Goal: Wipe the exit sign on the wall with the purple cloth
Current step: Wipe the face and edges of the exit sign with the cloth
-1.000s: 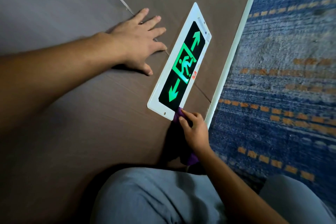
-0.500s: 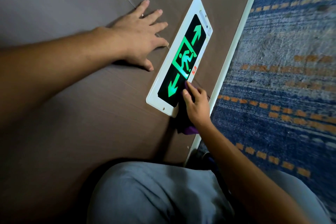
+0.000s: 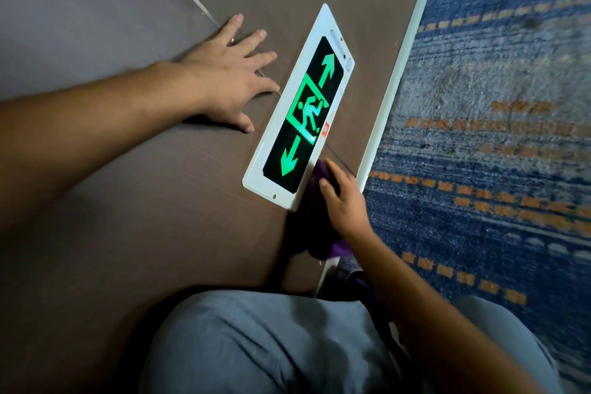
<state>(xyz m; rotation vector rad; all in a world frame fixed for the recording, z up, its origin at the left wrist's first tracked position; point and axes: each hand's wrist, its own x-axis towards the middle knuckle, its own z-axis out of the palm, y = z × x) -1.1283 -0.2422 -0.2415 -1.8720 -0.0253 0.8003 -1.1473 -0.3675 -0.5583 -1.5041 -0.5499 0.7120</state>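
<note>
The exit sign (image 3: pixel 305 115) is a white-framed black panel low on the brown wall, lit with green arrows and a running figure. My right hand (image 3: pixel 343 201) grips the purple cloth (image 3: pixel 315 198) and presses it against the sign's lower right edge, near the bottom corner. A tail of the cloth hangs below my wrist. My left hand (image 3: pixel 230 77) lies flat on the wall left of the sign, fingers spread, holding nothing.
A white skirting strip (image 3: pixel 393 86) runs along the foot of the wall (image 3: pixel 112 217). Beyond it lies a blue carpet (image 3: pixel 499 125) with orange dashes. My knees in grey trousers (image 3: pixel 262 345) fill the bottom of the view.
My right hand went up the sign's lower edge with the cloth, then came back down toward the bottom corner. My left hand stayed flat on the wall.
</note>
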